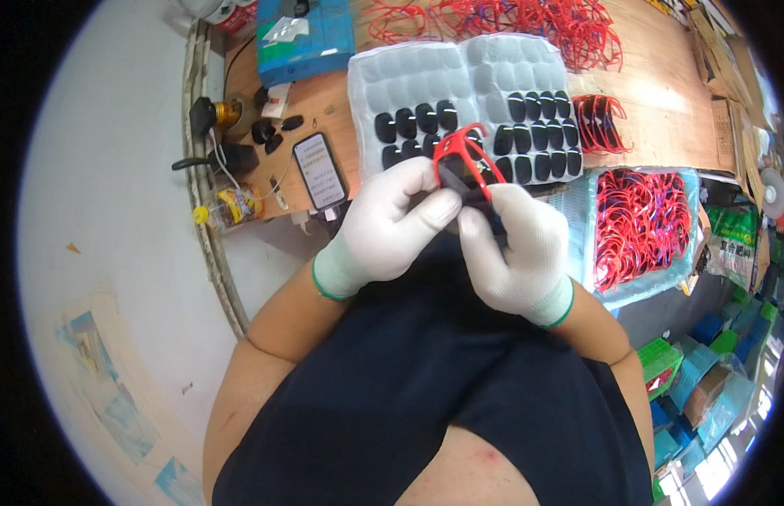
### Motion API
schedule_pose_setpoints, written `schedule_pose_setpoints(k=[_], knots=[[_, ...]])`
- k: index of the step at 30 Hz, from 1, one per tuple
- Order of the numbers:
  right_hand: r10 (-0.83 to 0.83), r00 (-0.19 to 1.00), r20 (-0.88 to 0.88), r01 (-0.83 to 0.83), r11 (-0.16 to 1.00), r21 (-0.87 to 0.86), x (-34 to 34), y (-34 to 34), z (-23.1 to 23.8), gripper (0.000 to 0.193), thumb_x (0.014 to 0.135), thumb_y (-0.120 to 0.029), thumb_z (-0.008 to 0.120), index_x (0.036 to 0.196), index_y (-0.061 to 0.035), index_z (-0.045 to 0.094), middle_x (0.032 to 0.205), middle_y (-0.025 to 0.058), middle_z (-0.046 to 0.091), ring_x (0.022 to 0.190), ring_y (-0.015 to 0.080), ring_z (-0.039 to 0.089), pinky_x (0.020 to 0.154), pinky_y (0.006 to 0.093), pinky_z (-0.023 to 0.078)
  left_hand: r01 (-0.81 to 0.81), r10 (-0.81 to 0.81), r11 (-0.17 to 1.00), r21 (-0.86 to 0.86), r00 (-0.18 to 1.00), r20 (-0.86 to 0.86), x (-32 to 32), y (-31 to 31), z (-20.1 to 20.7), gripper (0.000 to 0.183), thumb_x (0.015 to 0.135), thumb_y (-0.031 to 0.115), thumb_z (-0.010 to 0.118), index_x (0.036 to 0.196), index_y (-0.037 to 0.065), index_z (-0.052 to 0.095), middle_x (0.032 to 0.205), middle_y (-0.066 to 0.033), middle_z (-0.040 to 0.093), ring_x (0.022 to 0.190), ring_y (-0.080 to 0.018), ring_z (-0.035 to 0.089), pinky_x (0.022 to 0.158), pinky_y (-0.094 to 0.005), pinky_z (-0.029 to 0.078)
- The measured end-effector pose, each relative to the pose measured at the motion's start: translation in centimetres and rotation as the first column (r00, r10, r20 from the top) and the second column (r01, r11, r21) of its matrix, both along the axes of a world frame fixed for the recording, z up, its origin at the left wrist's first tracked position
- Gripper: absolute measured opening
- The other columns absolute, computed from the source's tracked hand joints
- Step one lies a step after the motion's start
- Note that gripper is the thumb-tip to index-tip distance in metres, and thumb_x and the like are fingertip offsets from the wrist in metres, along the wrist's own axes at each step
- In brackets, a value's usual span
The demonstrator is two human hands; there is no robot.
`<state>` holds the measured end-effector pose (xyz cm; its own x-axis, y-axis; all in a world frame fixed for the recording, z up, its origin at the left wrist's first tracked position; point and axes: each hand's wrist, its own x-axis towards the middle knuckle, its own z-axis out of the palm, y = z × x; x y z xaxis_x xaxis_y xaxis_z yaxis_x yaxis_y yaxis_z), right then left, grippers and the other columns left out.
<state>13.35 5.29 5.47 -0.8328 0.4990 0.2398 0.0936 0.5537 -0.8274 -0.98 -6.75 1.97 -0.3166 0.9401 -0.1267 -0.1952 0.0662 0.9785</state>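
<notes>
Both my hands wear white knit gloves and meet over my lap, close to the table's front edge. Between them is a red glasses frame (461,137) with a dark lens (462,180). My left hand (390,221) pinches the frame's left side with thumb and fingers. Its right side is gripped by my right hand (520,249), thumb close to the other thumb. How the lens sits in the rim is partly hidden by the fingers. Just beyond lies a pale moulded tray (413,78) with several rows of dark lenses (539,135) in its pockets.
A phone (320,171) lies left of the tray, near a bottle (233,207) and loose dark lenses (272,133). Behind stands a blue box (306,42). Red frames are heaped at the back (544,29), stacked at right (601,124), and fill a lined bin (588,244).
</notes>
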Motion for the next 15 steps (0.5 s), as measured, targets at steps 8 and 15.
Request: schedule_pose_setpoints(k=[8,15], knots=[[0.104,0.994,0.024,-0.077,0.856,-0.512,2.4,5.8,-1.2,0.016,0.1,-0.007,0.057,0.107,0.0029,0.066,0.08,0.011,0.07,0.07,0.0206,0.071,0.068,0.031,0.054,0.151,-0.082,0.977,0.149,0.916,-0.392,-1.9,6.5,0.7,0.019,0.088,0.011,0.068,0.105,0.002,0.073,0.154,-0.0333,0.043,0.152,-0.0426,0.032,0.121,-0.0473,0.027],[0.007,1.0,0.021,0.008,0.786,-0.618,4.8,14.2,-3.7,0.016,0.099,-0.008,0.056,0.097,0.0016,0.069,0.075,0.009,0.067,0.066,0.0179,0.068,0.065,0.0291,0.053,0.22,-0.176,0.975,-0.004,0.769,-0.615,-0.4,15.5,1.2,0.018,0.082,0.009,0.073,0.098,0.0,0.072,0.151,-0.035,0.045,0.146,-0.0461,0.04,0.118,-0.0475,0.032]])
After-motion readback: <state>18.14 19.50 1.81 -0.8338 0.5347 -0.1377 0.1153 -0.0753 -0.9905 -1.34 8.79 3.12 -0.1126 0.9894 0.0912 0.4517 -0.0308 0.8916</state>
